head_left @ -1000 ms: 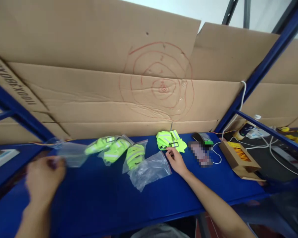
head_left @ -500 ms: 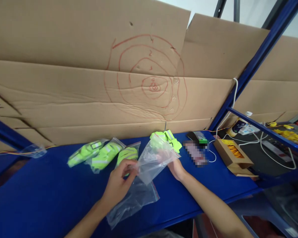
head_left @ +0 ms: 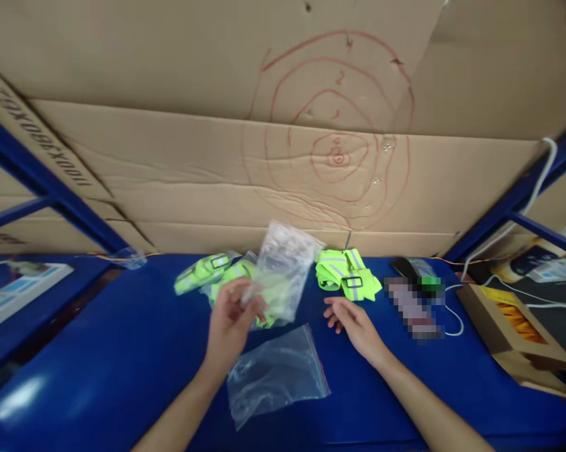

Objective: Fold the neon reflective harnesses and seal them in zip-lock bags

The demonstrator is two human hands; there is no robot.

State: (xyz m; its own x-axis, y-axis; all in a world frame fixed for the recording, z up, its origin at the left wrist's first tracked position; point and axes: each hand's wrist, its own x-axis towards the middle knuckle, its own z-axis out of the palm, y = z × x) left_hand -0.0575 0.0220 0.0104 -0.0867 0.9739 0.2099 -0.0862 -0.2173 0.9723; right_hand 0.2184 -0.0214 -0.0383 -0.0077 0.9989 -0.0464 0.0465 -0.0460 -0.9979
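My left hand (head_left: pixel 233 317) pinches the lower edge of a clear zip bag (head_left: pixel 290 257), which stands up and away from the fingers. Through and behind that bag show neon-yellow reflective belts (head_left: pixel 208 270) in clear bags, partly hidden. My right hand (head_left: pixel 353 323) holds nothing, its fingers loosely curled and apart. Just beyond it lies an unbagged reflective belt (head_left: pixel 346 273), folded up, with a black buckle and grey stripes. A second clear zip bag (head_left: pixel 278 376) with a red-lined edge lies flat between my forearms.
On the right of the blue table (head_left: pixel 123 376) are a blurred-out flat object (head_left: pixel 412 307), a black item with a green end (head_left: pixel 417 273) and an open cardboard box (head_left: pixel 513 339) with orange contents. A cardboard wall (head_left: pixel 193 157) with red rings stands behind, between blue posts.
My right hand has let go of the clear bag and drawn back from it. The bag has swung upright in my left hand. The view has turned left.
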